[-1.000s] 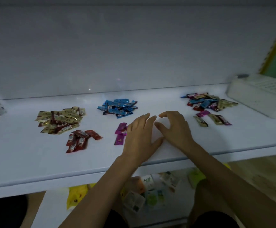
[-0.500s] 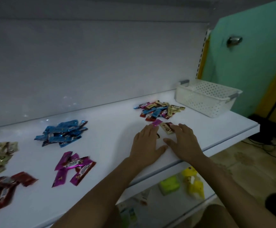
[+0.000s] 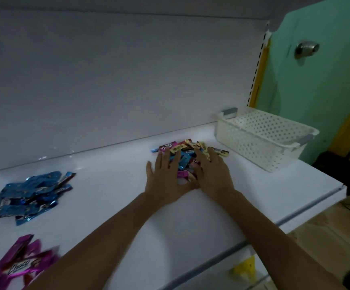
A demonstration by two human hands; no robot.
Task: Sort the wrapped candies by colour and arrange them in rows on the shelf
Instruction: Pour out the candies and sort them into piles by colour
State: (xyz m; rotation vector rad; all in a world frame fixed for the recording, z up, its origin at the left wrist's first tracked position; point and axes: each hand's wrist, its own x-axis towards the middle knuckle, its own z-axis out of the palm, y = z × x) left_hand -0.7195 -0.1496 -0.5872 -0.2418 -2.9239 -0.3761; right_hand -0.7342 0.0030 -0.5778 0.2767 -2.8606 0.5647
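A mixed heap of wrapped candies (image 3: 185, 152) in pink, blue, gold and red lies on the white shelf (image 3: 111, 197) near its right end. My left hand (image 3: 166, 178) lies flat on the heap's left side with straight fingers. My right hand (image 3: 212, 174) lies flat on its right side, fingers spread over gold wrappers. The thumbs nearly meet in front of a pink candy (image 3: 182, 174). Further left sits a pile of blue candies (image 3: 29, 195). A group of pink candies (image 3: 21, 262) lies at the bottom left.
A white perforated plastic basket (image 3: 259, 137) stands at the shelf's right end, just behind the heap. The white back panel rises behind the shelf. A green door with a metal knob (image 3: 305, 49) is on the right. Yellow packets (image 3: 245, 268) show on the lower shelf.
Both hands have slid forward and right from the bare shelf onto the mixed heap. The view has swung right, so the gold and red piles have left the frame.
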